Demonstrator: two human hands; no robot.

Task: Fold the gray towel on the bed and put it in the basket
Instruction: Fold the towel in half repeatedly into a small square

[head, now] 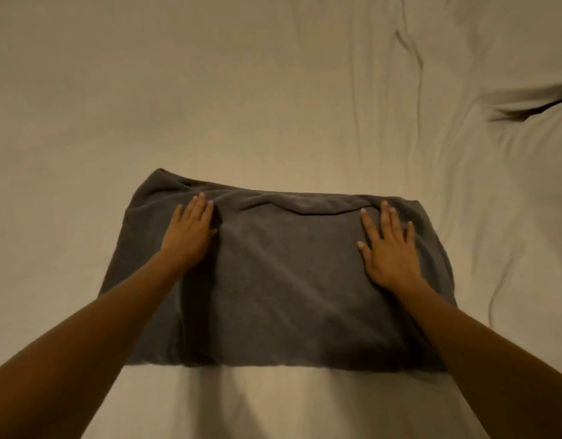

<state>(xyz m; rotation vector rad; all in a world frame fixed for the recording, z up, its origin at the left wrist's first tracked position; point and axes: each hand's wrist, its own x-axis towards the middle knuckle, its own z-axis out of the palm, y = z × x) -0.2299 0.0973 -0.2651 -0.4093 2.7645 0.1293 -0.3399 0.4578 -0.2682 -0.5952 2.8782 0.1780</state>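
A dark gray towel (283, 280) lies folded into a wide rectangle on the bed, with a rumpled ridge along its far edge. My left hand (189, 232) rests flat on the towel's far left part, fingers extended and close together. On the far right part my right hand (389, 248) presses down flat with fingers spread. Neither hand grips the cloth. No basket shows in this view.
A cream bedsheet (241, 106) covers the bed all around the towel. Deep wrinkles and a dark fold (520, 112) run across the sheet at the upper right.
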